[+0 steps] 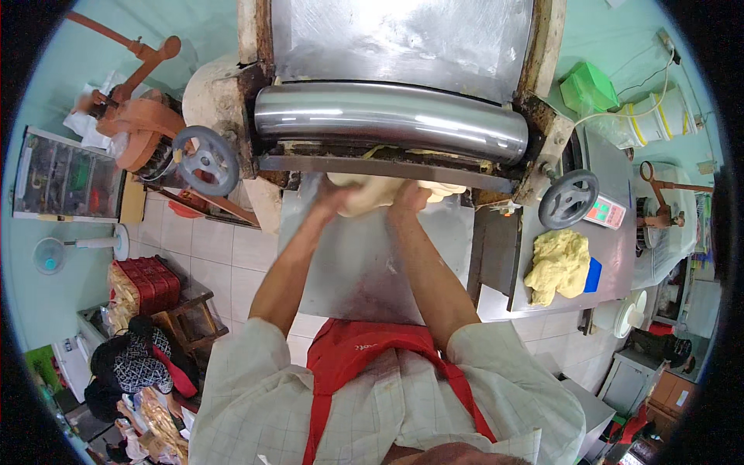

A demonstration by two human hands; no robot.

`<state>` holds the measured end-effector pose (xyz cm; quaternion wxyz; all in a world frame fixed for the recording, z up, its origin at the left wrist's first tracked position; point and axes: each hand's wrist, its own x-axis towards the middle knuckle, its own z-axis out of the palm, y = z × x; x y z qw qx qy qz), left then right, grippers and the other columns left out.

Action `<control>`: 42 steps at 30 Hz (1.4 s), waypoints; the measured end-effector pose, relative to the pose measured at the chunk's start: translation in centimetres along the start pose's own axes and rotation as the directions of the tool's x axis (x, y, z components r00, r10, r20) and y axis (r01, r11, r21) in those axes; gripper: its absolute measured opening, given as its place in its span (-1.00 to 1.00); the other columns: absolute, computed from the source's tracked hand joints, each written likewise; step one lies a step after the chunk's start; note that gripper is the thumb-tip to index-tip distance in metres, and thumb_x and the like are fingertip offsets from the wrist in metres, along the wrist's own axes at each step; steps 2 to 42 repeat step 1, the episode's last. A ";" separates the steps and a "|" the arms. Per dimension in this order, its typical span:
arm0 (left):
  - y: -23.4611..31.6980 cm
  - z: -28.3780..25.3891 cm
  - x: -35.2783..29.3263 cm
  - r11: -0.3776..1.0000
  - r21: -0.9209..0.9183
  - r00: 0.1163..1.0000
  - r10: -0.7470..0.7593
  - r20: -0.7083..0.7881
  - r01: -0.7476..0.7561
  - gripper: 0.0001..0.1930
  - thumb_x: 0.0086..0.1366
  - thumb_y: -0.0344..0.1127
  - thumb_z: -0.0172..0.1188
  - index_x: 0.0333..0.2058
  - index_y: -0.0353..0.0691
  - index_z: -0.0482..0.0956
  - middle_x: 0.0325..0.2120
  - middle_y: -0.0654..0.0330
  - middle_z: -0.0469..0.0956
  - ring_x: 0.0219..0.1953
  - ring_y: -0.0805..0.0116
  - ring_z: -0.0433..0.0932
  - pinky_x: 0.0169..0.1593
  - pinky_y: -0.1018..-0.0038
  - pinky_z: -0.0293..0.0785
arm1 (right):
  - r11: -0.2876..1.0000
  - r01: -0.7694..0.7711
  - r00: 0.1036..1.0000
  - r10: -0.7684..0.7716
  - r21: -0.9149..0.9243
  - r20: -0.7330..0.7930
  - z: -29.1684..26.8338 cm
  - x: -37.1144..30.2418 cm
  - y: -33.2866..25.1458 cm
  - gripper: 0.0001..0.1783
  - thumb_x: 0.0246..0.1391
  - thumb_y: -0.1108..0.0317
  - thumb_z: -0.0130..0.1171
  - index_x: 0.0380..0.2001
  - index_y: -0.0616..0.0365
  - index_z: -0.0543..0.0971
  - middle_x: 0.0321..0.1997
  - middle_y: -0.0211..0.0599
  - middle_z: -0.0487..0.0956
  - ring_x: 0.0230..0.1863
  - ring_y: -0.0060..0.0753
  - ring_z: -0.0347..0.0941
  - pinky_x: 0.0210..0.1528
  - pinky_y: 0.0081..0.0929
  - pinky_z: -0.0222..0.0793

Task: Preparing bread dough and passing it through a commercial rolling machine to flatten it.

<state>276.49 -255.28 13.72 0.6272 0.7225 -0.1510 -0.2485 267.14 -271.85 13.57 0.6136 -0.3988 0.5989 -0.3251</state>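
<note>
Pale yellow dough (367, 195) hangs below the steel roller (387, 120) of a large dough sheeter, over a sloping metal tray (356, 263). My left hand (333, 200) is at the dough's left side, its fingers smeared by motion. On the right, my right hand (410, 198) is closed on the dough, with its fingertips partly hidden. Further folds of dough (443, 190) show to the right of that hand, under the machine's front bar (387, 172), which hides the upper part of the dough.
Grey handwheels (205, 160) (568, 199) stick out at both sides of the sheeter. At right, a lump of yellow dough (558, 265) lies on a metal table beside a blue scraper (593, 275) and a scale (605, 211). A red crate (147, 283) and a person (139, 360) are at left.
</note>
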 end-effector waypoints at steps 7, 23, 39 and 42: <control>-5.0 -13.6 1.2 0.543 0.774 0.924 0.357 0.139 -0.326 -0.08 0.24 0.15 0.44 0.41 -0.17 0.23 0.33 0.05 0.38 0.45 0.15 0.22 0.55 0.24 -0.04 | 0.934 -0.039 0.905 -0.117 0.354 0.409 3.3 -8.0 -1.8 -0.20 0.20 -0.19 0.31 0.20 0.27 0.39 0.14 0.18 0.59 0.13 0.01 0.60 0.16 0.12 0.55; -5.0 -13.6 1.2 0.543 0.774 0.924 0.357 0.139 -0.326 -0.08 0.24 0.15 0.44 0.41 -0.17 0.23 0.33 0.05 0.38 0.45 0.15 0.22 0.55 0.24 -0.04 | 0.934 -0.039 0.905 -0.117 0.354 0.409 3.3 -8.0 -1.8 -0.20 0.20 -0.19 0.31 0.20 0.27 0.39 0.14 0.18 0.59 0.13 0.01 0.60 0.16 0.12 0.55; -5.0 -13.6 1.2 0.543 0.774 0.924 0.357 0.139 -0.326 -0.08 0.24 0.15 0.44 0.41 -0.17 0.23 0.33 0.05 0.38 0.45 0.15 0.22 0.55 0.24 -0.04 | 0.934 -0.039 0.905 -0.117 0.354 0.409 3.3 -8.0 -1.8 -0.20 0.20 -0.19 0.31 0.20 0.27 0.39 0.14 0.18 0.59 0.13 0.01 0.60 0.16 0.12 0.55; -5.0 -13.6 1.2 0.543 0.774 0.924 0.357 0.139 -0.326 -0.08 0.24 0.15 0.44 0.41 -0.17 0.23 0.33 0.05 0.38 0.45 0.15 0.22 0.55 0.24 -0.04 | 0.934 -0.039 0.905 -0.117 0.354 0.409 3.3 -8.0 -1.8 -0.20 0.20 -0.19 0.31 0.20 0.27 0.39 0.14 0.18 0.59 0.13 0.01 0.60 0.16 0.12 0.55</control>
